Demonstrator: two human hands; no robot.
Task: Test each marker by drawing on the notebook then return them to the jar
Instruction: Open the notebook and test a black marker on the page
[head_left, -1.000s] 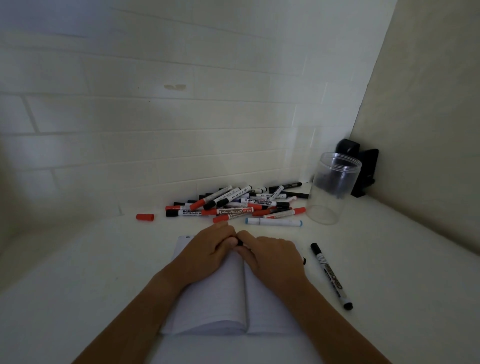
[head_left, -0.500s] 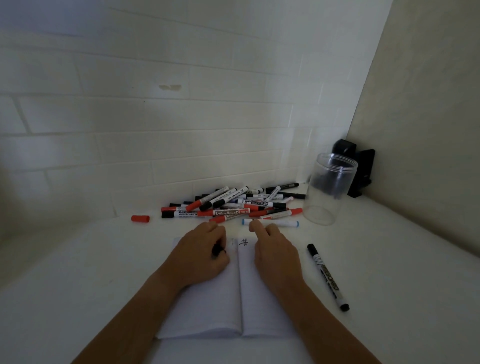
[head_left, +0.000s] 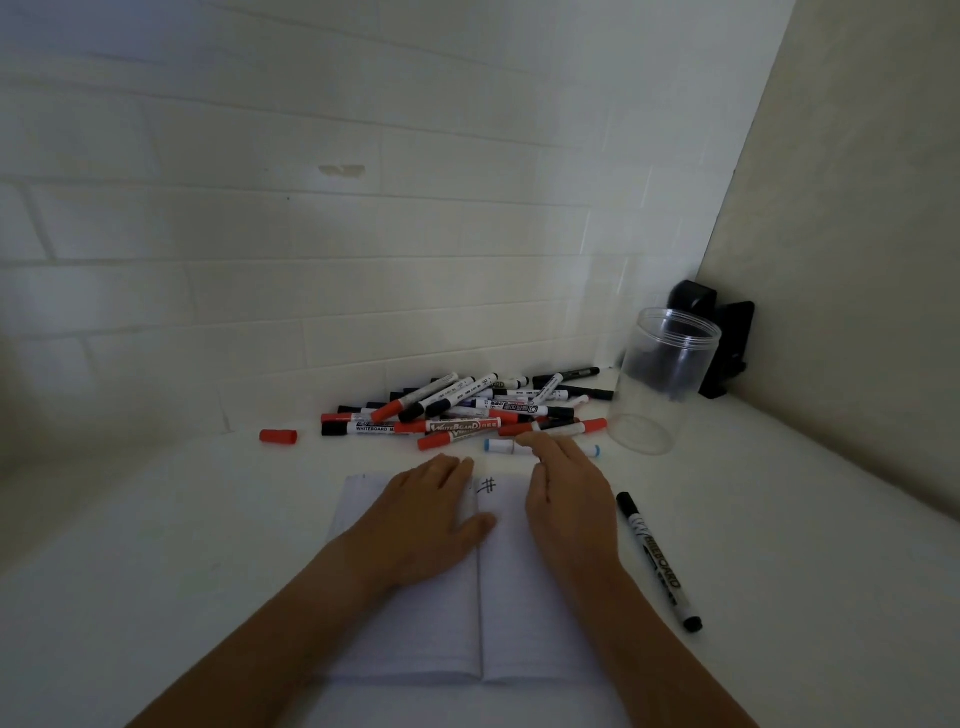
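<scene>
Markers (head_left: 467, 410) lie in a big heap just past both hands, and the jar (head_left: 665, 379) beyond the right hand looks empty, so I think the job has only just begun. One small "#" mark (head_left: 488, 486) sits on the notebook (head_left: 415, 639), between the two hands. That shows at least one marker has been tried.

The left hand (head_left: 415, 525) lies flat on the left page with its fingers straight, holding nothing. The right hand (head_left: 569, 493) has its grip loose and apart, and its fingertips reach to a blue marker (head_left: 498, 446) lying just in front of it. I cannot tell if they touch it yet.

A black marker (head_left: 657, 558) lies on the table (head_left: 805, 545) just right of the right hand. A loose red cap (head_left: 278, 436) rests well off to the left of the left hand. Nearly all the markers are left to test and put away.
</scene>
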